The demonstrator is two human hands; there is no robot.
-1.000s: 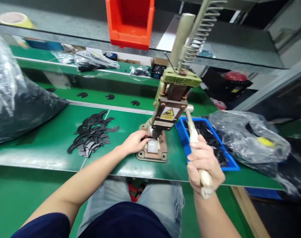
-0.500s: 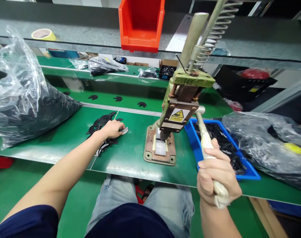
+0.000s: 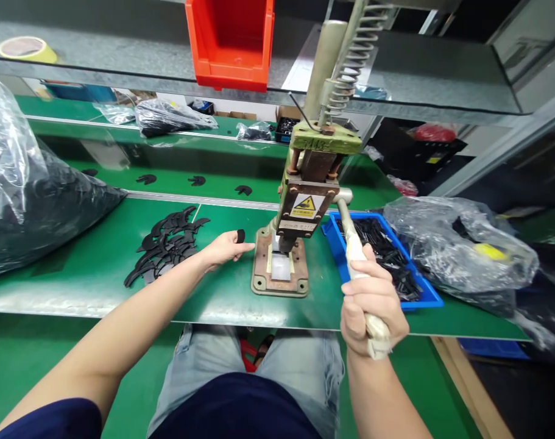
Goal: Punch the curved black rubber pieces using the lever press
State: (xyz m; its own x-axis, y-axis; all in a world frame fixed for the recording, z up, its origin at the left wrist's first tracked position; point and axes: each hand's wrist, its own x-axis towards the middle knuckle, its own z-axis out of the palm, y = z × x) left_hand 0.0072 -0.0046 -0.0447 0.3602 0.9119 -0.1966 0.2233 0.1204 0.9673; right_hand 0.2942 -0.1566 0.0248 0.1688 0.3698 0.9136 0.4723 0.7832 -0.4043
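Observation:
Just left of the press base, my left hand (image 3: pixel 225 249) pinches a small black piece (image 3: pixel 240 236), whose end shows above the fingers. My right hand (image 3: pixel 375 300) is wrapped around the pale, tape-wrapped lever (image 3: pixel 354 245) of the hand press (image 3: pixel 303 204). Under the press head, a pale block (image 3: pixel 281 267) sits on the brown base plate (image 3: pixel 260 268). A pile of curved black pieces (image 3: pixel 167 241) lies on the green table, left of my left hand.
A blue tray (image 3: pixel 435 300) of black parts stands right of the press, beside a clear plastic bag (image 3: pixel 464 244). Another large bag (image 3: pixel 44 207) rests at left. An orange bin (image 3: pixel 231 73) is on the shelf (image 3: pixel 135 76) above. Several black pieces lie behind the table's rail.
My left hand has moved right, from the pile to beside the press base, with a black piece in its fingers. The view has shifted; my right hand still grips the lever.

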